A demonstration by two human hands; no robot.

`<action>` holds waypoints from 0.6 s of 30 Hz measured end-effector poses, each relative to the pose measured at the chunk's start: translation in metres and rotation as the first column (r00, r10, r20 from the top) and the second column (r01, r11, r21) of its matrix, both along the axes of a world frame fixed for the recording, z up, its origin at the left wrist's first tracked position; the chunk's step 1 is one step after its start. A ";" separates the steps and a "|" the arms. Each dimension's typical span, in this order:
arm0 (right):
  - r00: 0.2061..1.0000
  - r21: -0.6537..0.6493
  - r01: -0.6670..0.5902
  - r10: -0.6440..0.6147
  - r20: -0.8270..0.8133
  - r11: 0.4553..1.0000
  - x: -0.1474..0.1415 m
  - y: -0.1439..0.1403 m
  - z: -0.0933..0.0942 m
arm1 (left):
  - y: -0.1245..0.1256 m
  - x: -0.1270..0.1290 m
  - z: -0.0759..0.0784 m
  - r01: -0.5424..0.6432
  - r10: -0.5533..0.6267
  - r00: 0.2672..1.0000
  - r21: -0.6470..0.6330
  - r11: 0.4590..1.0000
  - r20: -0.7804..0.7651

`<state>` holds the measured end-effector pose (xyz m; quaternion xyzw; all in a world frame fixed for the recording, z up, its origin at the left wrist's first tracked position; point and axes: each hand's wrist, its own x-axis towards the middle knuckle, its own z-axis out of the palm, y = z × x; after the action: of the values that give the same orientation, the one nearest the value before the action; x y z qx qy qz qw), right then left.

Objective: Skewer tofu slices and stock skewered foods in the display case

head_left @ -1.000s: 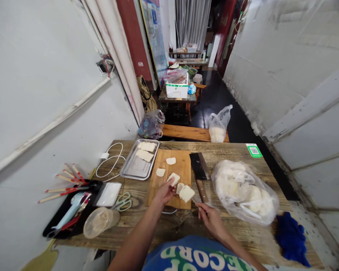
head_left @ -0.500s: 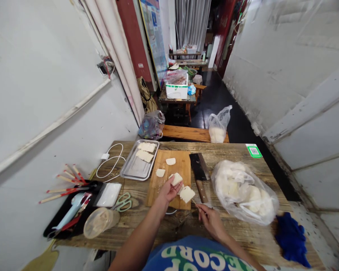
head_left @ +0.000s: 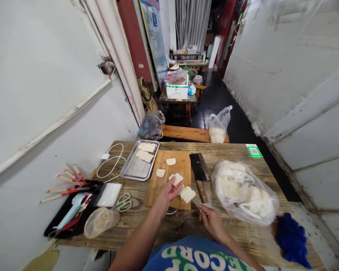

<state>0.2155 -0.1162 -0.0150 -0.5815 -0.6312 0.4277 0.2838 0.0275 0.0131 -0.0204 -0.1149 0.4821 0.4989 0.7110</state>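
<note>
The left hand has lifted a white slice; two slices lie in the tray.

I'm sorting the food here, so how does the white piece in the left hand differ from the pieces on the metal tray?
The white piece is pinched in the left hand, lifted over the cutting board; the tray pieces lie flat and untouched on the metal tray. The held piece is single and looks smaller; the tray pieces look broader and lie close together at the tray's far end. Both are pale, off-white slabs.
</note>
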 end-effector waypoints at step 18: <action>1.000 -0.016 0.000 0.000 0.002 1.000 0.000 -0.002 0.003 | 0.000 0.000 0.005 -0.022 0.025 0.998 0.048 0.999 -0.062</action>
<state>0.2158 -0.1179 -0.0123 -0.5843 -0.6279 0.4322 0.2786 0.0279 0.0133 -0.0155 -0.0881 0.4908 0.5218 0.6922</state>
